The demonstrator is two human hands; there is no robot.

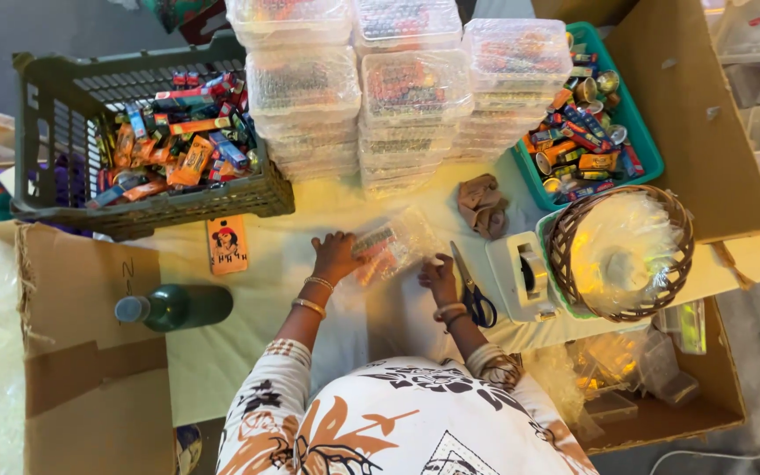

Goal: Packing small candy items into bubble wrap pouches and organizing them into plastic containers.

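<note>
A clear plastic packet point(390, 245) filled with small colourful items lies on the pale yellow tabletop point(248, 343) in front of me. My left hand point(336, 255) rests on its left end with fingers pressing down. My right hand point(440, 274) grips its lower right edge. Both wrists wear bangles. Whether the packet is a bag or a lidded box cannot be told.
Scissors point(472, 295) and a white tape dispenser point(521, 273) lie just right of my right hand. A wicker basket point(661, 290), a teal tray of trinkets point(639, 132), stacked clear boxes point(398, 88), a dark crate point(46, 141), a green bottle point(178, 306) and cardboard boxes point(90, 369) surround me.
</note>
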